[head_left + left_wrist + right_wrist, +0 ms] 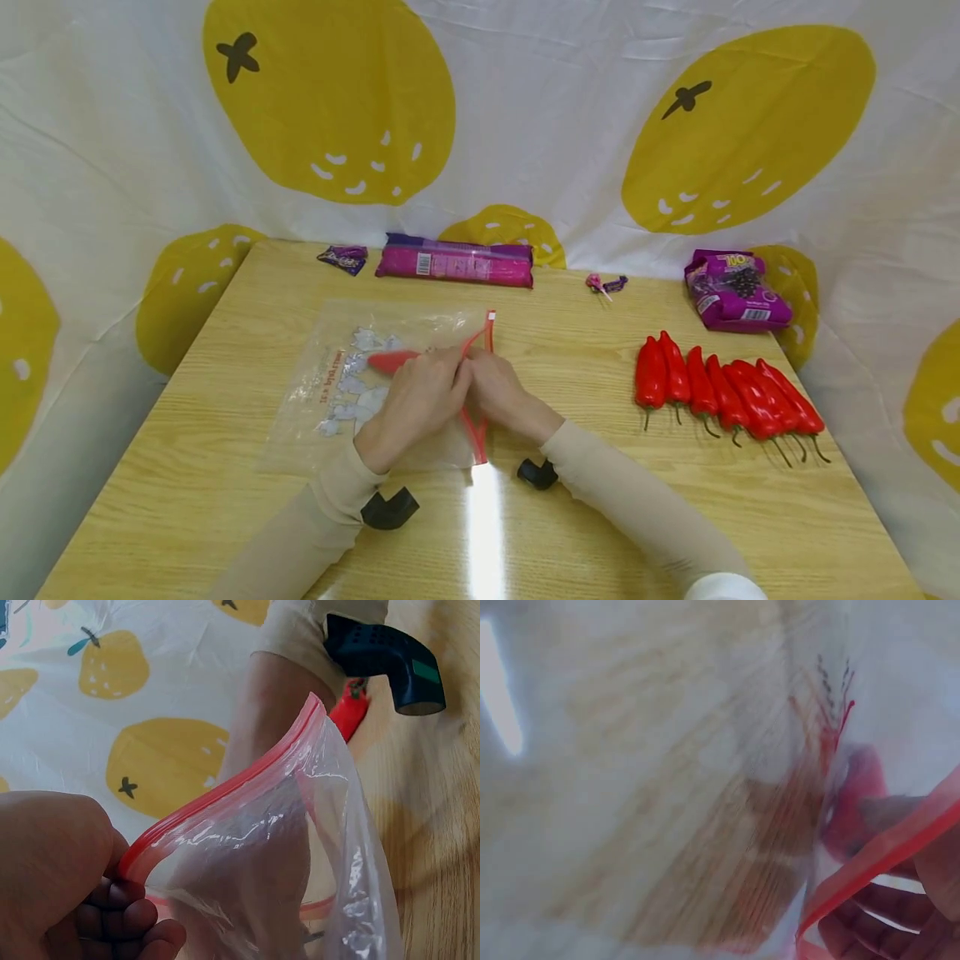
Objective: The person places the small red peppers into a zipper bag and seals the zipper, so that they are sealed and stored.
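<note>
A clear zip bag [300, 417] with a red zip edge and printed grey figures lies on the table. My left hand [423, 392] pinches the red edge at the bag's mouth, its fingers curled in the left wrist view [112, 907]. Beside it, my right hand [495, 387] reaches in at the mouth; the left wrist view shows its arm passing behind the red strip. Inside the bag is a red chili pepper [390, 361], partly covered by the left hand. Through blurred plastic in the right wrist view, right-hand fingers [885, 814] grip the red pepper [855, 799].
Several red peppers [705, 387] lie in a row at the right. A purple packet [735, 292] stands behind them. Along the back are a long purple-pink pack [457, 262], a small purple wrapper [345, 258] and small wrapped candies [603, 285]. A patterned cloth [540, 108] hangs behind the table.
</note>
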